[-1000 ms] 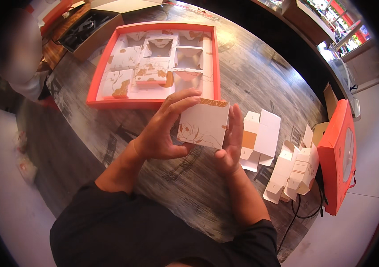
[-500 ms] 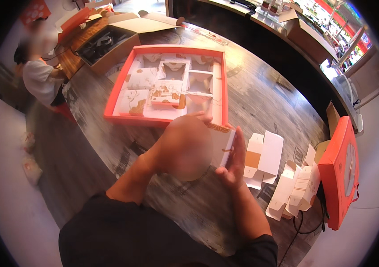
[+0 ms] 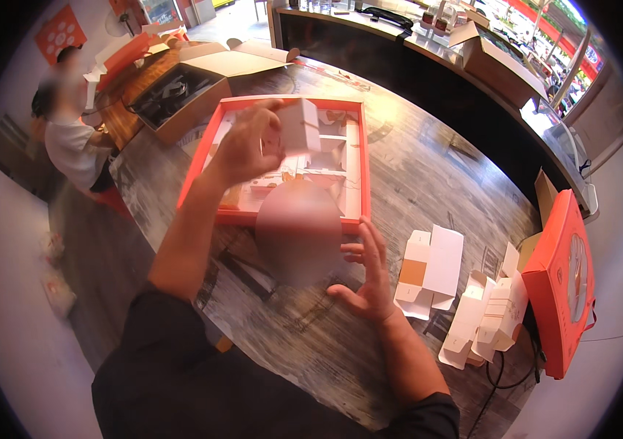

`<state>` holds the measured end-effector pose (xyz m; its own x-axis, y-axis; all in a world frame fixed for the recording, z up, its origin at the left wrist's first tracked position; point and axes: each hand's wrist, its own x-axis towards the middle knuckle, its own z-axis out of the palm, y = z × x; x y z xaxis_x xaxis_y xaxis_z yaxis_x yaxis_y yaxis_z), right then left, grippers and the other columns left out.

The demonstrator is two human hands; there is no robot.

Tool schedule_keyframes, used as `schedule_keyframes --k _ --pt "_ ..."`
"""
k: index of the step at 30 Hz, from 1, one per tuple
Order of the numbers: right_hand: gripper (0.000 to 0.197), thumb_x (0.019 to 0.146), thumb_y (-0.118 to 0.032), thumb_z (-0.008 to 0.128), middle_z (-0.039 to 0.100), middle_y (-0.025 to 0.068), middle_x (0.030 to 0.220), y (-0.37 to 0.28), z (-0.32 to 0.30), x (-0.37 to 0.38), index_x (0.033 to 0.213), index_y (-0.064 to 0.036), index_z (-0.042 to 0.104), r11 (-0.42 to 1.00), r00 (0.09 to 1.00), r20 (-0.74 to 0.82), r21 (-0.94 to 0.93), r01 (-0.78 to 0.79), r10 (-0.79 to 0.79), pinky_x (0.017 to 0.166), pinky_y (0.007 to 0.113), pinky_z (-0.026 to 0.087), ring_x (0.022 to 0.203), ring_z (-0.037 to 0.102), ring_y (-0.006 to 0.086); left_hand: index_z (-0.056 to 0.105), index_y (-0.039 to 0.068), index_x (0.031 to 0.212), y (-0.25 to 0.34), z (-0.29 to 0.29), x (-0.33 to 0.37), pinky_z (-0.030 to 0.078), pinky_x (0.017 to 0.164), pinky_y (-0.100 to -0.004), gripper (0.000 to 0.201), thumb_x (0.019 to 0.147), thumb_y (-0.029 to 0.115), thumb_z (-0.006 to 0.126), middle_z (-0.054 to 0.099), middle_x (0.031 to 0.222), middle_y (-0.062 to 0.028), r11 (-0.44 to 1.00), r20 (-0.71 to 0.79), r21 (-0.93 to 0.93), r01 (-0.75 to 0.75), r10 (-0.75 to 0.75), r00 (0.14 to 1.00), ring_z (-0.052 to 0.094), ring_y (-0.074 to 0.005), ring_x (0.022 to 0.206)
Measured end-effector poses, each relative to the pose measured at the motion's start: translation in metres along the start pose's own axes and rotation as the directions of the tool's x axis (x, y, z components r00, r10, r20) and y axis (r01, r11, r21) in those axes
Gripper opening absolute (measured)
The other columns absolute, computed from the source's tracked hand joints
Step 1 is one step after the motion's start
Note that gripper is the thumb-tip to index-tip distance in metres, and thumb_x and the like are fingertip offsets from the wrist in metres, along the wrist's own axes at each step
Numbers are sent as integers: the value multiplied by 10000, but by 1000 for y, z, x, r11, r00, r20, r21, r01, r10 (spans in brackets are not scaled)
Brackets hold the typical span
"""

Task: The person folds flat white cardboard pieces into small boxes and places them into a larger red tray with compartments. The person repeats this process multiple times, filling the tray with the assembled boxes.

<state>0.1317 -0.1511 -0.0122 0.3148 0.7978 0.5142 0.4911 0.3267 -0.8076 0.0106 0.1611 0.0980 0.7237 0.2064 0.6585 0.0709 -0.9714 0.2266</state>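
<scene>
Over the large red-rimmed gift box (image 3: 198, 167), my left hand (image 3: 242, 146) grips a small white carton (image 3: 302, 126) between thumb and fingers. The carton is held above the far middle part of the box, tilted a little. Below it, the gift box shows white compartments with gold patterns, some of them holding patterned small boxes. My right hand (image 3: 370, 282) holds nothing; its fingers are spread beside the near right corner of the gift box. A round blurred patch covers part of the box's near edge and the table in front.
Unfolded white cartons (image 3: 439, 263) and more half-folded cartons (image 3: 494, 314) lie to the right. A red box lid (image 3: 556, 285) stands upright at the table's right edge. An open cardboard box (image 3: 180, 95) sits far left, near a seated person (image 3: 74, 150). A dark cable hangs at lower right.
My left hand has carried the small carton away from my right hand, forward and up over the gift box. My right hand has let go of it and opened.
</scene>
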Motion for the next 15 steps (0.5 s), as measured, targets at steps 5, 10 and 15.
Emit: schedule_keyframes --k 5,10,15 --pt "965 797 -448 875 287 234 1638 0 4 5 1552 -46 427 969 997 70 -240 49 -33 1160 496 434 1448 436 416 543 53 990 -73 15 12 481 1057 -404 410 749 156 858 591 1399 -175 981 263 126 151 -179 948 570 -360 1288" --pt "959 772 -399 886 264 252 1647 -2 5 3 1548 -65 432 948 993 113 -319 -5 43 1214 517 349 1508 320 448 549 52 909 -94 31 9 510 910 -424 511 751 370 917 617 1142 -150 995 288 94 12 -39 957 596 -350 1077" --pt "945 777 -374 884 260 251 1652 -3 2 2 1547 -71 429 936 992 119 -353 -3 48 1224 520 328 1518 297 445 602 35 1045 -71 22 40 503 966 -410 592 809 513 858 617 1180 -149 964 634 239 117 -246 733 580 -333 1133"
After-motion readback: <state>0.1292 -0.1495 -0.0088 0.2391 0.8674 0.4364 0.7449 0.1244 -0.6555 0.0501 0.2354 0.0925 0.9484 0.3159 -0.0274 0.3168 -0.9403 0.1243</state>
